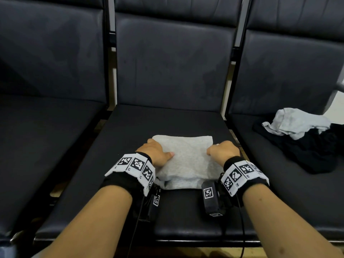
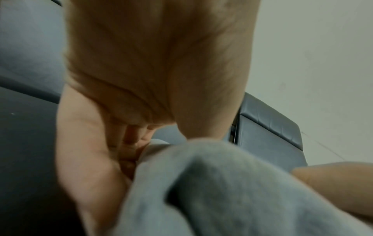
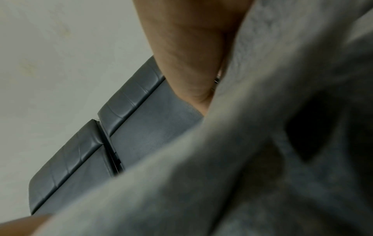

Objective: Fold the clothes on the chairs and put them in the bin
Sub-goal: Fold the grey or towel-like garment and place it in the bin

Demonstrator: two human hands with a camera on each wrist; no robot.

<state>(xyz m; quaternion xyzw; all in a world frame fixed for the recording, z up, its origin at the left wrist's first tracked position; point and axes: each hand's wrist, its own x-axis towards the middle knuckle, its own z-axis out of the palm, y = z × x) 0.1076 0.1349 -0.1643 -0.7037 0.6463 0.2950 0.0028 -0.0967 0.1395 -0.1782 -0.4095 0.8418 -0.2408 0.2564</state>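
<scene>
A person's left hand (image 1: 157,153) and right hand (image 1: 224,150) each hold a side edge of a pale grey garment (image 1: 186,161), the grip closed on the cloth: thumbs lie on top of the fabric and the fingers curl under its edges, as the left wrist view shows with the fingers (image 2: 129,143) tucked beneath a fold of grey cloth (image 2: 212,191). In the right wrist view the garment (image 3: 262,159) fills most of the picture beside the hand (image 3: 187,47), blurred at close range. The garment lies folded into a rough rectangle on the seat of the middle chair (image 1: 167,121), toward the seat's front half, with its near edge rumpled between the two wrists. Both wrists wear black bands with white coded markers (image 1: 137,164). The seat is dark, padded and flat, one of three joined black chairs in a row with tall padded backrests; narrow gaps with metal frame separate them. On the right chair's seat (image 1: 270,164) a loose heap of clothes (image 1: 301,135), light grey over black, sits well apart from the hands. The left chair's seat (image 1: 46,136) shows dark padding only. A pale wall (image 2: 322,63) rises behind the backrests, and a strip of light floor shows at the far right.
</scene>
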